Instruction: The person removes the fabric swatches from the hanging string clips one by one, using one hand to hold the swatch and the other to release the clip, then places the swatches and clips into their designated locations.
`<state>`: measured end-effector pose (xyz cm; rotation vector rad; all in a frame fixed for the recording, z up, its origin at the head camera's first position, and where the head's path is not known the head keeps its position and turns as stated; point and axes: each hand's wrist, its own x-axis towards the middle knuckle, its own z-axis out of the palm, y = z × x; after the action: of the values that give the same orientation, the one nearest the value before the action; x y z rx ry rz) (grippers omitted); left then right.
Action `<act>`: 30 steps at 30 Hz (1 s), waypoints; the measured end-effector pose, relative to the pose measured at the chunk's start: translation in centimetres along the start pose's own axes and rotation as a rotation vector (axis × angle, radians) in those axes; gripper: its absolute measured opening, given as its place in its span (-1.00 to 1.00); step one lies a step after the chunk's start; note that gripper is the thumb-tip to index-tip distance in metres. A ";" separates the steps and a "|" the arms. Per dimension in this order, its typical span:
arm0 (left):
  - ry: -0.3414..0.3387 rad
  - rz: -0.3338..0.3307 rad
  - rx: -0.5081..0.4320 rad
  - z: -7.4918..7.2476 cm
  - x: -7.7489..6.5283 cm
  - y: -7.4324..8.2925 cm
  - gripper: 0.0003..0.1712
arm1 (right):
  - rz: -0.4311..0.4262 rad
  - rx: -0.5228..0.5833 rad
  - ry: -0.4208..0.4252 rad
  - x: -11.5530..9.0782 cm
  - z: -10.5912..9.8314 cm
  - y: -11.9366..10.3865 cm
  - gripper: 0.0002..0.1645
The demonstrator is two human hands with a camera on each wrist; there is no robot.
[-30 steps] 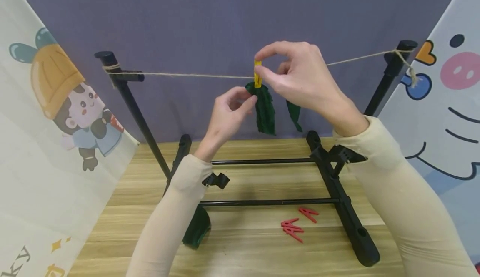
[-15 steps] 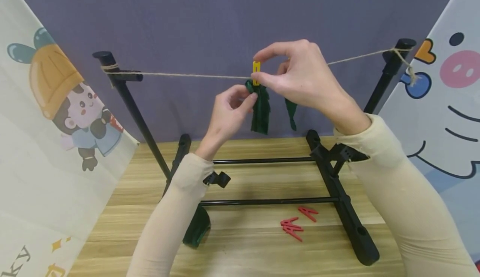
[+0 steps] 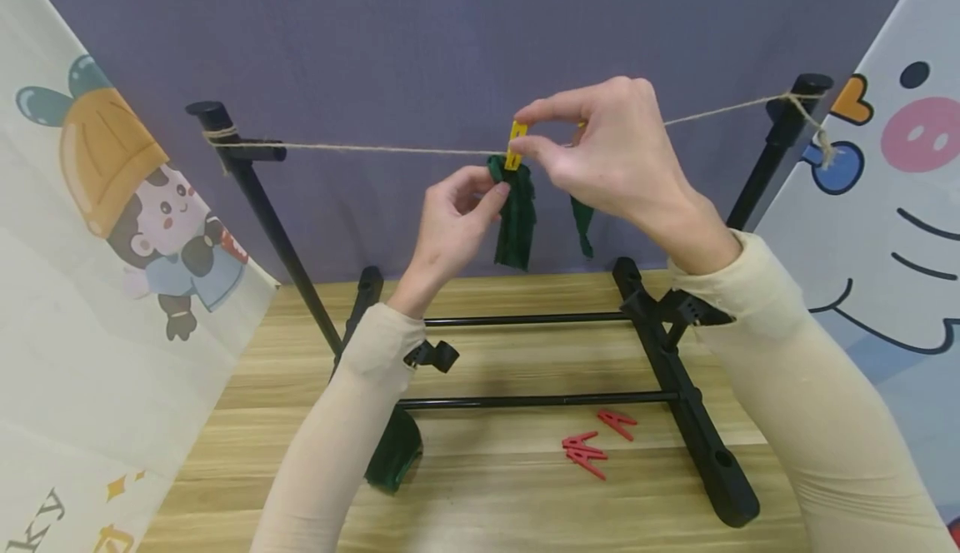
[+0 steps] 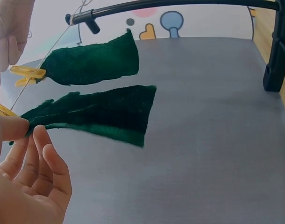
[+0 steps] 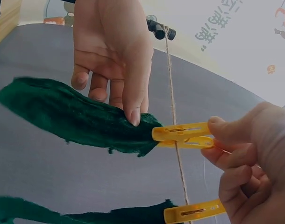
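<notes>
In the head view a twine line (image 3: 360, 149) runs across. From it hangs a piece of dark green cloth (image 3: 514, 224) with a yellow clothespin (image 3: 514, 146) at its top. My right hand (image 3: 622, 141) pinches that clothespin's handle ends between thumb and finger; the right wrist view shows its jaws over the cloth's edge and the twine. My left hand (image 3: 457, 220) pinches the cloth's upper edge, just below the clothespin. Beside it, a second green cloth (image 4: 96, 63) hangs by another yellow clothespin (image 5: 194, 212), mostly hidden behind my right hand in the head view.
Black stand posts (image 3: 277, 236) hold the twine's ends, and a black base leg (image 3: 690, 420) lies on the wooden table (image 3: 487, 503). Three red clothespins (image 3: 585, 455) lie near the front bar. Another green piece (image 3: 395, 453) rests by my left forearm.
The clothespin in my right hand has tilted slightly, and the cloth below it has swung a little to the left. Both hands keep their grip and have barely moved.
</notes>
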<state>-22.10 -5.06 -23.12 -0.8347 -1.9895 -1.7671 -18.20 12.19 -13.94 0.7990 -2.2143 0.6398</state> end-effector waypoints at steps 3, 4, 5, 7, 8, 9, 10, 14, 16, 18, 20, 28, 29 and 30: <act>0.013 0.000 -0.013 -0.1 0.0 0.0 -0.79 | 0.003 0.015 0.036 -0.1 -0.1 -0.2 -0.79; 0.018 0.000 -0.017 -0.1 0.0 0.0 -0.79 | 0.007 0.018 0.049 -0.1 -0.1 -0.1 -0.79; 0.022 0.002 -0.023 -0.1 0.1 0.0 -0.79 | 0.011 0.024 0.063 -0.1 -0.1 0.0 -0.79; 0.033 0.004 -0.031 -0.1 0.2 -0.4 -0.80 | 0.031 0.042 0.085 -0.1 0.0 0.3 -0.78; 0.039 0.006 -0.034 -0.1 0.2 -0.5 -0.80 | 0.039 0.050 0.096 -0.2 0.1 0.6 -0.77; 0.047 0.011 -0.033 -0.2 0.2 -0.5 -0.81 | 0.044 0.059 0.107 -0.2 0.3 1.0 -0.76; 0.055 0.014 -0.029 -0.2 0.2 -0.5 -0.81 | 0.048 0.070 0.119 -0.2 0.4 1.4 -0.76; 0.075 0.031 -0.019 -0.3 -0.1 0.0 -0.81 | 0.064 0.121 0.170 -0.1 0.6 2.2 -0.76; 0.076 0.031 -0.010 -0.4 -0.2 0.0 -0.81 | 0.075 0.152 0.191 -0.2 0.4 1.7 -0.77; 0.071 0.028 -0.007 -0.4 -0.3 0.0 -0.80 | 0.088 0.177 0.206 -0.3 0.0 1.1 -0.77; 0.067 0.024 0.002 -0.5 -0.3 -0.1 -0.80 | 0.097 0.198 0.220 -0.4 -0.2 0.7 -0.77; 0.065 -0.006 -0.001 -1.0 -0.8 -0.6 -0.80 | 0.086 0.246 0.282 -0.7 -0.2 0.5 -0.77; 0.065 -0.012 -0.002 -1.1 -0.9 -0.6 -0.80 | 0.087 0.249 0.288 -0.7 -0.2 0.6 -0.77; 0.066 -0.020 -0.003 -1.2 -0.9 -0.7 -0.80 | 0.088 0.253 0.291 -0.8 -0.2 0.6 -0.77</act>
<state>-21.96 -6.42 -24.03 -0.7501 -1.9596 -1.7857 -18.11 13.03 -14.51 0.6841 -1.9339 1.0266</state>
